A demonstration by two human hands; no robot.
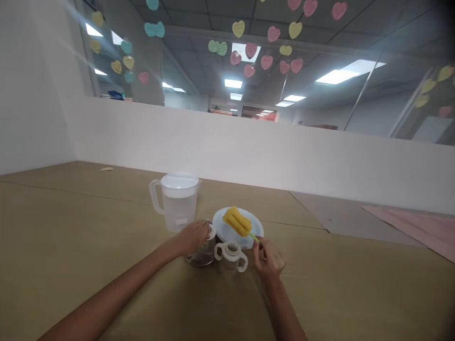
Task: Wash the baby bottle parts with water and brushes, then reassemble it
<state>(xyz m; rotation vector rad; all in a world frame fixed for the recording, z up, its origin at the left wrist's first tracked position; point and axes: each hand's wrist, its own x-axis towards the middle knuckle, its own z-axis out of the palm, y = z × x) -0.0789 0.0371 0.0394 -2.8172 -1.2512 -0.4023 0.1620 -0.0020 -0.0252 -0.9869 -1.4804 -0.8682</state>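
Observation:
My right hand (269, 260) pinches the thin green handle of a yellow sponge brush (237, 221). The brush's sponge head is over a white plate (221, 228); whether it touches the plate I cannot tell. My left hand (195, 236) is closed at a white ring-shaped piece (212, 232), above a shiny metal container (202, 258) that my fingers partly cover. Between my hands stands a small baby bottle (230, 258) with two white side handles and an uncapped mouth.
A clear lidded plastic pitcher (179, 203) with liquid stands behind my left hand. Brown board covers the table (106, 227). A pink cloth (419, 225) lies at the far right, and a white wall (249, 158) rises behind the table.

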